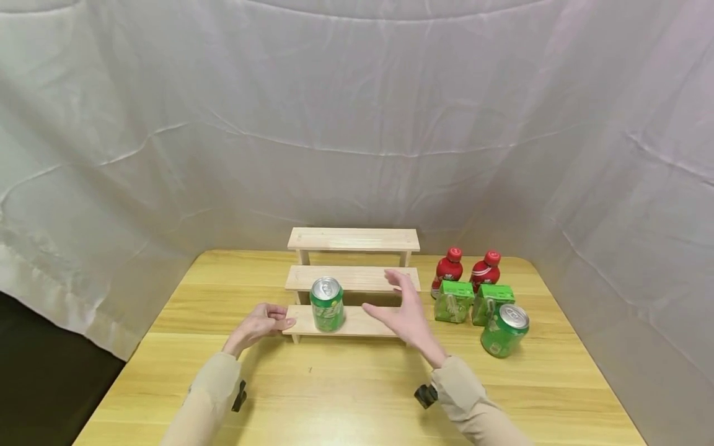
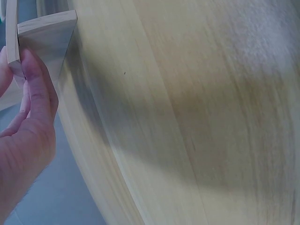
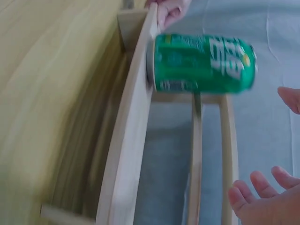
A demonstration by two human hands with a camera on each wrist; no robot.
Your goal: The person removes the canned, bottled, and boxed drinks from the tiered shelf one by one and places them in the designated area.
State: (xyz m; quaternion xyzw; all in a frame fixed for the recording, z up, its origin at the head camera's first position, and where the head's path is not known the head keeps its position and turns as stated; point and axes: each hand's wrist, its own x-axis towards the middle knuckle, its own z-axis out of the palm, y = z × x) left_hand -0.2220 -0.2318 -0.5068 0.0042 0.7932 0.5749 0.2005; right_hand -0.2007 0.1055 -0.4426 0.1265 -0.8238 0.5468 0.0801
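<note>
A three-tier wooden rack (image 1: pixel 368 321) stands on the table. On its lowest step, left of the middle, a green soda can (image 1: pixel 327 310) is upright. My left hand (image 1: pixel 262 323) pinches the left end of that step, thumb on top and fingers beneath, as the left wrist view shows at the board's end (image 2: pixel 13 42). My right hand (image 1: pixel 404 310) is held over the right part of the rack, fingers spread and holding nothing. In the right wrist view its fingers (image 3: pixel 262 185) are apart from the can (image 3: pixel 201 63).
Right of the rack stand two red bottles (image 1: pixel 449 266), with two green drink cartons (image 1: pixel 454 301) in front of them. Another green can (image 1: pixel 504 330) stands nearest me on that side. A grey curtain (image 1: pixel 357 155) hangs behind the wooden table (image 1: pixel 334 396).
</note>
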